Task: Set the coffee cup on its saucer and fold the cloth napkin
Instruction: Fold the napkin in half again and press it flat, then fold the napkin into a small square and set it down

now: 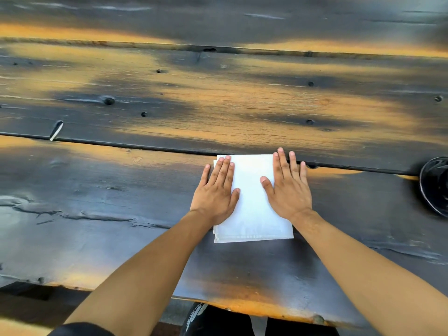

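A white cloth napkin (pixel 252 209) lies folded into a layered rectangle on the dark wooden table (pixel 121 190), near its front edge. My left hand (pixel 217 190) presses flat on the napkin's left side, fingers straight. On the right side my right hand (pixel 288 187) lies flat too, its fingertips reaching past the napkin's far edge onto the wood. At the right edge of the view a black round dish (pixel 435 185), perhaps the saucer, is cut off by the frame. I cannot make out a cup on it.
The table is made of wide planks, dark with worn orange patches, with gaps between the boards. A small white-tipped sliver (pixel 56 130) sticks out of the gap at the left. My dark-clothed legs (pixel 218 321) show below the front edge.
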### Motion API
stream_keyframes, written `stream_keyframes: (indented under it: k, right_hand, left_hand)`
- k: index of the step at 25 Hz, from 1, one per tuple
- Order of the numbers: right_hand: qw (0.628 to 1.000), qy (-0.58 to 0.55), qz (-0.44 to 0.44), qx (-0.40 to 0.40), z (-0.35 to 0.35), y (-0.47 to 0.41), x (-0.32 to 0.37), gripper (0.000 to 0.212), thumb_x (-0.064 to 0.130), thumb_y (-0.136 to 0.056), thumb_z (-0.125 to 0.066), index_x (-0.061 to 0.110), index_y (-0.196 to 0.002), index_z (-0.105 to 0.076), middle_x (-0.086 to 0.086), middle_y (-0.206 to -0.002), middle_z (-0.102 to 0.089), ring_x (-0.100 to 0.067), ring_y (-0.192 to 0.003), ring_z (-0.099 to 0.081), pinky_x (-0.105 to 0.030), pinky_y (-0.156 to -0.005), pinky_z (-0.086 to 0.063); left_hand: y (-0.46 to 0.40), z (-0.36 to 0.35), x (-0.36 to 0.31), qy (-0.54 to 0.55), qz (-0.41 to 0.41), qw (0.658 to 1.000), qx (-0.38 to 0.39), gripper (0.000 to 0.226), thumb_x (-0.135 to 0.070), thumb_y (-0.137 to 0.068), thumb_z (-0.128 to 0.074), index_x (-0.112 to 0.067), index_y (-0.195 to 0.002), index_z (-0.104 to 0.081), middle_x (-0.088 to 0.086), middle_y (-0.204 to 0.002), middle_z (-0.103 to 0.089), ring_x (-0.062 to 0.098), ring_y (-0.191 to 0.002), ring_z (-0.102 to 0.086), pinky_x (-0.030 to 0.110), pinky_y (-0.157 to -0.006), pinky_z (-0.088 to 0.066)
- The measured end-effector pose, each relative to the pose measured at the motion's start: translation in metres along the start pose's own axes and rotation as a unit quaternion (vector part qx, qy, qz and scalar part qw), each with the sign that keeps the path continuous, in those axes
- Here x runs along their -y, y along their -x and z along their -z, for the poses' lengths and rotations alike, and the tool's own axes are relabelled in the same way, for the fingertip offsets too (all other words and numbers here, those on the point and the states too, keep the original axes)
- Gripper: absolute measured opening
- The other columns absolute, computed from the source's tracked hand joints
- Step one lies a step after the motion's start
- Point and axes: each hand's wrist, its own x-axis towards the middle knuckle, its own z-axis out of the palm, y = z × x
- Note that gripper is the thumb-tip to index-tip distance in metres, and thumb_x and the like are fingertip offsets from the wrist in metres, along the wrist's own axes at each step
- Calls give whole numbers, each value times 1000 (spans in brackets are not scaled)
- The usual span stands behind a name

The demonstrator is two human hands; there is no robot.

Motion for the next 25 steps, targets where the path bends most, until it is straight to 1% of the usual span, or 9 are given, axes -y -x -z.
stream_keyframes:
  k: [3,5,7,9,12,16,20,22,25]
  right_hand:
    - [999,-43,-33,4,7,6,2,72,53,-101,-11,12,-160,-2,-3,-169,8,-27,-155,12,-51,-125,5]
    - [995,-92,-33,-34,18,24,0,63,43,-104,-26,11,-158,-19,-8,-169,-7,-29,-156,0,-48,-126,-2]
    - [985,-140,29,-94,28,48,-9,46,29,-101,-48,9,-143,-47,-12,-157,-36,-29,-147,-28,-46,-122,-25]
    - [975,-156,109,-111,32,72,-18,27,20,-93,-62,9,-117,-65,-8,-129,-56,-27,-126,-48,-45,-106,-44]
    - [968,-123,209,-57,26,98,-33,18,24,-85,-66,13,-99,-69,-2,-112,-62,-23,-112,-56,-43,-95,-49]
    - [963,-89,254,21,22,110,-53,23,29,-82,-72,19,-104,-70,2,-128,-61,-18,-126,-55,-33,-103,-50]
    - [964,-79,253,26,28,107,-58,31,30,-77,-85,21,-105,-76,9,-131,-66,-11,-126,-59,-27,-94,-54]
    - [958,-53,281,2,26,106,-58,23,34,-86,-74,21,-105,-79,10,-128,-69,-10,-124,-61,-28,-96,-54]
    - [956,-35,292,-9,23,107,-58,39,38,-94,-46,22,-103,-80,11,-125,-71,-9,-123,-62,-27,-102,-51]
  left_hand:
    - [6,11,3,35,-16,999,-6,71,-51,-105,-13,-10,-160,4,6,-169,14,19,-155,17,51,-126,0]
    - [26,15,5,42,-50,996,-66,69,-50,-105,-25,-7,-159,-19,12,-169,-9,26,-157,-3,52,-126,-7]
    - [55,10,8,45,-128,982,-133,61,-49,-101,-45,-5,-143,-50,17,-155,-42,32,-146,-35,50,-124,-21]
    - [82,2,14,52,-213,961,-168,50,-48,-95,-59,-5,-120,-64,15,-128,-60,33,-122,-53,48,-115,-36]
    - [104,-11,20,17,-284,947,-146,36,-42,-94,-62,-8,-103,-67,10,-110,-64,30,-106,-58,41,-103,-43]
    - [109,-18,21,-22,-287,949,-126,26,-35,-93,-60,-12,-101,-67,4,-108,-64,26,-109,-60,37,-99,-47]
    - [107,-19,18,-11,-251,963,-93,29,-37,-95,-55,-12,-101,-68,1,-105,-62,23,-108,-58,35,-95,-49]
    - [108,-19,17,6,-235,968,-84,28,-36,-95,-55,-12,-102,-69,0,-105,-62,22,-107,-57,35,-93,-51]
    - [107,-19,15,37,-216,972,-92,25,-32,-94,-58,-12,-104,-70,0,-106,-62,22,-104,-57,36,-89,-52]
